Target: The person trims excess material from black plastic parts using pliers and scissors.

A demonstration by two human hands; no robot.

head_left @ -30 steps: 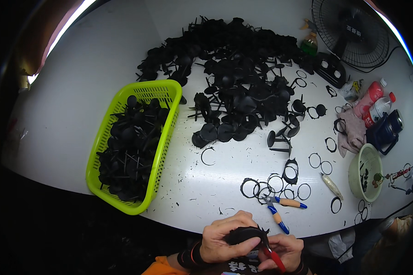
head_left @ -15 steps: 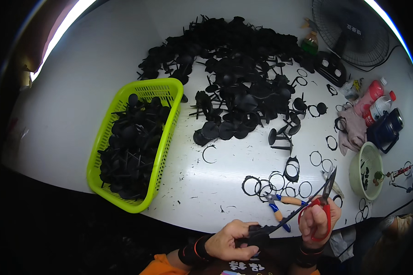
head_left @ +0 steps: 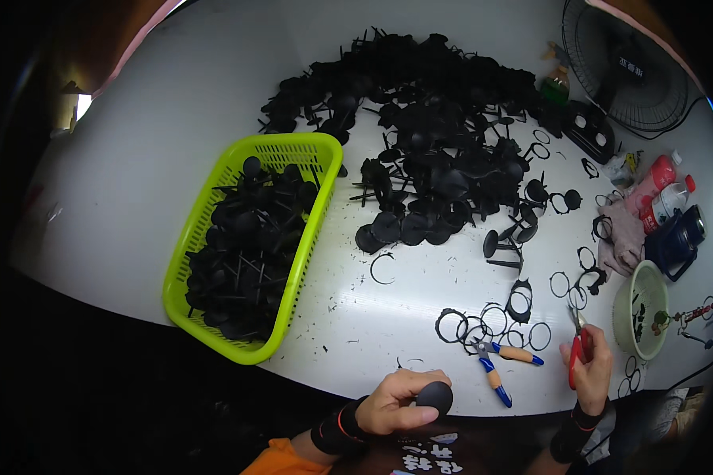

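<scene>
My left hand [head_left: 400,402] is closed at the table's near edge, pinching a black round disc part [head_left: 434,398] between thumb and fingers. Whatever lies behind the disc is hidden. To the right, my right hand [head_left: 592,370] is wrapped round red-handled scissors [head_left: 580,348], whose blades point away from me and look nearly closed. Just beyond the blade tips lie thin black rings [head_left: 577,298] and a crumpled black ring scrap [head_left: 592,279]. Between my hands rest two cutting pliers with blue and tan handles, one nearer pair [head_left: 495,381] and one farther handle [head_left: 518,354].
A green basket [head_left: 297,273] at left holds many black disc parts with stems. A large pile [head_left: 444,119] of such parts covers the far middle. At right stand a pale green bowl [head_left: 662,317], a cloth [head_left: 624,237], bottles [head_left: 656,180], a dark blue flask [head_left: 673,245] and a fan [head_left: 626,71].
The long black strip stretched between my hands is gone from there. My right hand has moved right and lowered the scissors, their blades nearer together. The disc in my left hand now faces up.
</scene>
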